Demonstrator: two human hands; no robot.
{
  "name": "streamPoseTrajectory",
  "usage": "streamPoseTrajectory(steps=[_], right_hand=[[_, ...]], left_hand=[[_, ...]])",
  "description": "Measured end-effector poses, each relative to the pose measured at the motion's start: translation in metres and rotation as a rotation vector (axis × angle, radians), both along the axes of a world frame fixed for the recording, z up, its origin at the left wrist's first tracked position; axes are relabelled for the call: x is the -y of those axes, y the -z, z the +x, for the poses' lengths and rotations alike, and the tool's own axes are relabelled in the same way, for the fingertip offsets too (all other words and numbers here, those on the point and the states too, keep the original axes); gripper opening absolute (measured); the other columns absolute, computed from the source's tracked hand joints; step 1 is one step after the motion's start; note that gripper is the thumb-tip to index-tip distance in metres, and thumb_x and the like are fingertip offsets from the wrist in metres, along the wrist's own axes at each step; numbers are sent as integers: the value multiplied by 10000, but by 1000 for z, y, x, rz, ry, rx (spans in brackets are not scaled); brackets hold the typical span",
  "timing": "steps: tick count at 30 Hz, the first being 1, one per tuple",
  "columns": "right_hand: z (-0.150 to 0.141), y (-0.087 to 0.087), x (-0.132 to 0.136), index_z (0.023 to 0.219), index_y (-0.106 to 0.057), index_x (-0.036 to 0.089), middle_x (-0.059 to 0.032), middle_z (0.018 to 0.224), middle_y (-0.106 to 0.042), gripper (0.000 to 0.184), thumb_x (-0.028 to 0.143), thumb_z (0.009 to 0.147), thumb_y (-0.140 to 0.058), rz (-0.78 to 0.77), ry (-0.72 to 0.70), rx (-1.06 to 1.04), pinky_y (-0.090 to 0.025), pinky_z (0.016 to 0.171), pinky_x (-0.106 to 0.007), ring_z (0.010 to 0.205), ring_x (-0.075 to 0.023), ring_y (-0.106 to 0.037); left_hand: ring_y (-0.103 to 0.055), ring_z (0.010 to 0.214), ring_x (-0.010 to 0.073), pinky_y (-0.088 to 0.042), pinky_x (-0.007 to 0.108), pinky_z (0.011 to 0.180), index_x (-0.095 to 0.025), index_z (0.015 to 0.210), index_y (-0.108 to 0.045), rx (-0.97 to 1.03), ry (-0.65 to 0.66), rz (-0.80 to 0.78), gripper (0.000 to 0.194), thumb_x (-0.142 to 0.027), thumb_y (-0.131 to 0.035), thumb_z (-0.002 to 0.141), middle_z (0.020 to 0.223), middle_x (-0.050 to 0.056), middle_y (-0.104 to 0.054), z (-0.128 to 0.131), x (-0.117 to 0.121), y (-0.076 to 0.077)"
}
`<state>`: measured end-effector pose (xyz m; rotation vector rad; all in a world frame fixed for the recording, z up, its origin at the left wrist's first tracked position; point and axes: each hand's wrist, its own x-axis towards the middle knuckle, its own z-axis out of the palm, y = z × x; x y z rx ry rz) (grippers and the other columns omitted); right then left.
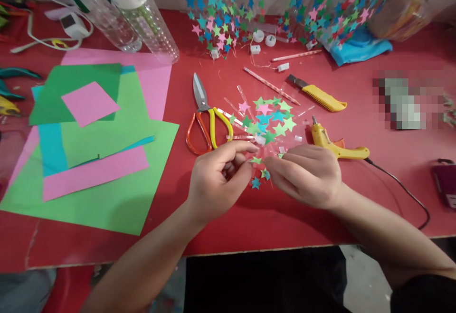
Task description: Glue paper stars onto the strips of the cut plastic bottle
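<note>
My left hand (219, 180) is closed, with fingers curled and the thumb tip near the fingertips. Facing it, my right hand (308, 175) is closed in a pinch. Whatever either hand grips is too small or too clear to make out. Between the fingertips shows a light green paper star (256, 160), and a blue star (255, 183) shows just below. Right beyond my hands lies a cluster of green, blue and pink paper stars (276, 118) among clear plastic strips (242, 94).
Scissors (202, 99) lie left of the stars; a yellow glue gun (331, 144), a cutter knife (320, 95) and a pencil (270, 85) lie right and behind. Coloured paper sheets (156, 161) cover the left. Clear bottles (156, 28) and star-covered clear pieces (221, 18) stand at the back.
</note>
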<state>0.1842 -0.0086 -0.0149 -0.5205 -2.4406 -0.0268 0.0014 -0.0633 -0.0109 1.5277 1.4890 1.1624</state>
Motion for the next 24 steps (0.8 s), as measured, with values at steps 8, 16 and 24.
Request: streamPoseTrajectory(steps=[8,16,24], right_hand=[[-1,1,-5,925,-581,139,70,501,-476,89,110,842,-597,29,-39,14,-321,461,-265,478,-89,-393],[-4,-4,-6,920,-579,147,66,501,-505,81,124,845,-599,-49,-58,43,-342,457,-258,475,-89,-416],[-3,-3,-9,923,-577,120,77,482,-482,60,128,865,-588,17,-65,20,-311,436,-256,453,-85,-398]], left_hand=[[-499,522,62,-393,166,451,-172,952,-657,150,84,-153,151,-133,-581,827,643,-32,-568,-3,0,0],[-492,517,59,-390,159,445,-188,938,-640,274,84,-215,122,-133,-602,836,662,-27,-589,-4,-3,3],[-556,594,72,-442,168,511,-207,955,-637,234,88,-152,136,-131,-614,844,737,-11,-615,-6,-3,5]])
